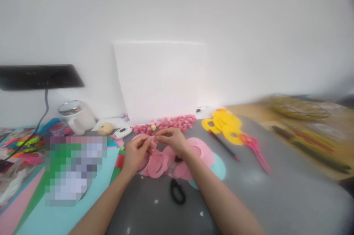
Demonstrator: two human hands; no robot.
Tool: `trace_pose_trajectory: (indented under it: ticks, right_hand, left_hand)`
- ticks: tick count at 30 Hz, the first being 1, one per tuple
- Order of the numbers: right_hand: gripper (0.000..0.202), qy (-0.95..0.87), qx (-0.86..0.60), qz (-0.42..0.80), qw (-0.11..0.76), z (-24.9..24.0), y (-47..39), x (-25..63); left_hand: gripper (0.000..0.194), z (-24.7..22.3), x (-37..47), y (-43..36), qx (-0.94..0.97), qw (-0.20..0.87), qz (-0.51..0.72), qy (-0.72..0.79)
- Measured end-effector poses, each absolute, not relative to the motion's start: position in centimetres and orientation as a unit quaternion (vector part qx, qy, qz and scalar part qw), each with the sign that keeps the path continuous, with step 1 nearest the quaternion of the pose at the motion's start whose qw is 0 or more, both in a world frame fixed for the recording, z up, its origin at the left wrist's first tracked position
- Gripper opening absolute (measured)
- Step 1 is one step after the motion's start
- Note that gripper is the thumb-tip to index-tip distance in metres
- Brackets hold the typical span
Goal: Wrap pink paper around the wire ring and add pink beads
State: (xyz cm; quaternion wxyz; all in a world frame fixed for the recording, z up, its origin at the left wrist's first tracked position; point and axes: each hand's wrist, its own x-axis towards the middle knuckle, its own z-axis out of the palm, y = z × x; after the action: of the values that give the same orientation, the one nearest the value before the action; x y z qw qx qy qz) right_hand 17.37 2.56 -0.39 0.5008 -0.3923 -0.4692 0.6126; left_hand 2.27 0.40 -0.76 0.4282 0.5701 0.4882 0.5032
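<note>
My left hand (139, 150) and my right hand (173, 140) meet fingertip to fingertip above the desk, both closed in a pinch. Between them is what looks like a small piece of pink paper (153, 140), mostly hidden by the fingers. Beneath the hands lie cut pink paper discs and rings (157, 165), overlapping in a loose pile. Scissors with black handles (177, 192) lie below, their blades partly covered by the pink paper. Just behind the hands, many small rolled pink paper pieces (179, 121) are heaped, with one yellow piece (153, 128) among them.
Yellow paper rings (225, 122), a dark pencil (225, 145) and pink scissors (256, 152) lie right. Light blue discs (219, 166) show under the pink ones. Coloured sheets (102, 179) and a white mug (81, 118) are left. A white board (163, 80) leans on the wall.
</note>
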Motion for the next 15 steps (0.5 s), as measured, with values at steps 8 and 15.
trace_pose_trajectory:
  ticks: [8,15]
  right_hand:
    - [0.021,-0.460,-0.387,0.597,0.532,-1.36,2.86,17.23]
    - [0.019,-0.492,-0.404,0.567,0.523,-1.21,2.63,17.32]
  left_hand:
    - [0.020,-0.08,2.65,-0.10,0.567,0.434,0.501,0.489]
    - [0.019,-0.42,2.47,0.07,0.574,0.439,0.493,0.484]
